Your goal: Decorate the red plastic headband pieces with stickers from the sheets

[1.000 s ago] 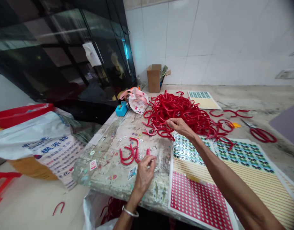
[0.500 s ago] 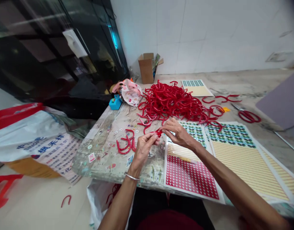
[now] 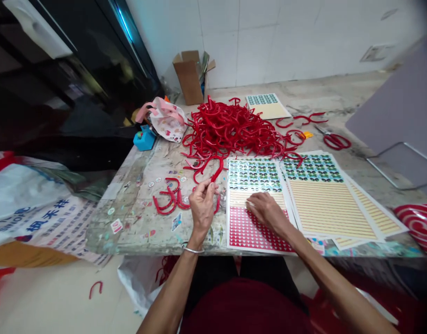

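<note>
My left hand [image 3: 203, 204] is closed, pinching a red curved strip [image 3: 217, 170] that bends like a hook above its fingertips. My right hand [image 3: 265, 208] rests over a sticker sheet [image 3: 253, 174], its fingers bent together at the cream band just above the red part with small white hearts. Whatever is between those fingertips is too small to make out. Several loose red curved strips [image 3: 166, 202] lie on the table left of my left hand. Beyond both hands spreads a large heap of the same red strips [image 3: 230, 130].
More sticker sheets [image 3: 332, 204] overlap on the right, and another sheet [image 3: 269, 111] lies behind the heap. Red-handled scissors [image 3: 335, 140] are at the right. A cardboard box [image 3: 189, 79], a pink-handled bag [image 3: 168, 123] and a blue container [image 3: 144, 139] stand at the back left.
My hands have come apart. The right one has moved down onto the sticker sheet, while the left keeps the red curved strip, now raised upright. The view has shifted right.
</note>
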Motion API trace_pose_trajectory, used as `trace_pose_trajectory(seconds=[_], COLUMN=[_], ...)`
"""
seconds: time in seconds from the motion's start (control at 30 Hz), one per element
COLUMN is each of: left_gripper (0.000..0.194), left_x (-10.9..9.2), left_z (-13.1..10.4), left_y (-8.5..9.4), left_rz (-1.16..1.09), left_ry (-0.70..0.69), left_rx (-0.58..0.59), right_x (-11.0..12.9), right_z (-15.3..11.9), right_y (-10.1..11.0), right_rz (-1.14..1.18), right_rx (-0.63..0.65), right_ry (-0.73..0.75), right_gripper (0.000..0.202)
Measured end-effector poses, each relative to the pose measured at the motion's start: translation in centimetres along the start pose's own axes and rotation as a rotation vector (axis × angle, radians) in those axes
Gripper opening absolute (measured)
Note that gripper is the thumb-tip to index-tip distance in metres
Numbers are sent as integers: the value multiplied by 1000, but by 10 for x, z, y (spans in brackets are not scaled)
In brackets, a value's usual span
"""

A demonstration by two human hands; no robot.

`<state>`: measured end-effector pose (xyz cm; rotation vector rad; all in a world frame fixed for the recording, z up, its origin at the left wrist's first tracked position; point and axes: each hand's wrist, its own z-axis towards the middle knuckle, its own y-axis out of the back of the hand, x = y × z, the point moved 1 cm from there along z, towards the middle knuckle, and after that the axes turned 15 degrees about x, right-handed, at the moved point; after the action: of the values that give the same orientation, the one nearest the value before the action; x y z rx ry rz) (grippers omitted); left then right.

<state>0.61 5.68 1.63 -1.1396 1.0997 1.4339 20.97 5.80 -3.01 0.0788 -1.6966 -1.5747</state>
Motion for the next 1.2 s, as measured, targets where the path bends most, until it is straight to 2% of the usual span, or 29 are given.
trace_pose_trajectory(seconds=[0.1,0.17,0.3,0.43,0.63,0.87,1.2], left_gripper=[19,18,19,21,22,21,18], left_x=[17,29,53,66,73,78,75], left_z=[-20,-35,-51,-49,-44,-45,-44], left_y=[-12,-19,-29,-37,-40,-40,-39], left_rz=[-9,-4,45,113,36,10,91], left_ry=[64,115,209,258,327,333,310], left_rx=[88,99,78,103,140,125,152], right_x=[-3,-1,2,3,-1,-2,-5], right_z=[-17,-19,-7,8,18,21,27], right_y=[-24,-29,-23,-15,-18,-26,-20], right_rz=[5,32,45,16,20,-43,-18], right_rx=[-5,-15,48,118,144,156,206], right_ry=[-121,-160,-110,-13,60,52,132], right_gripper=[16,12,11,18,19,19,16])
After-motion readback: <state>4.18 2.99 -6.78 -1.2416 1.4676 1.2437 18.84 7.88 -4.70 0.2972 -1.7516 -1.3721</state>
